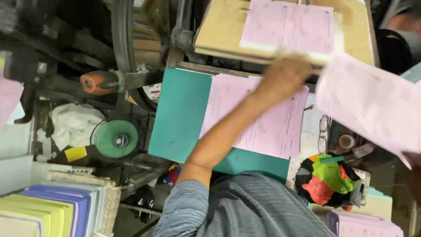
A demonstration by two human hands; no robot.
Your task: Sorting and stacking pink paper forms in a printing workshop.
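My left hand (pixel 284 72) reaches forward to the front edge of a stack of pink printed sheets (pixel 287 26) lying on a wooden board (pixel 219 30). The hand is blurred, so its grip is unclear. Under my forearm, another pink printed sheet (pixel 274 125) lies on a teal board (pixel 180 114). At the right, a loose pink sheet (pixel 372 105) hangs in the air, blurred. Only a bit of my right hand (pixel 413 160) shows at the frame's right edge, at that sheet's lower corner, holding it.
A machine wheel (pixel 123 39) and an orange handle (pixel 94 82) are at the left, above a green disc (pixel 116 139). Spectacles (pixel 323 131), a tape roll (pixel 346 141) and a colourful cloth bundle (pixel 329 180) lie right of the teal board. Stacks of coloured paper (pixel 48 213) sit bottom left.
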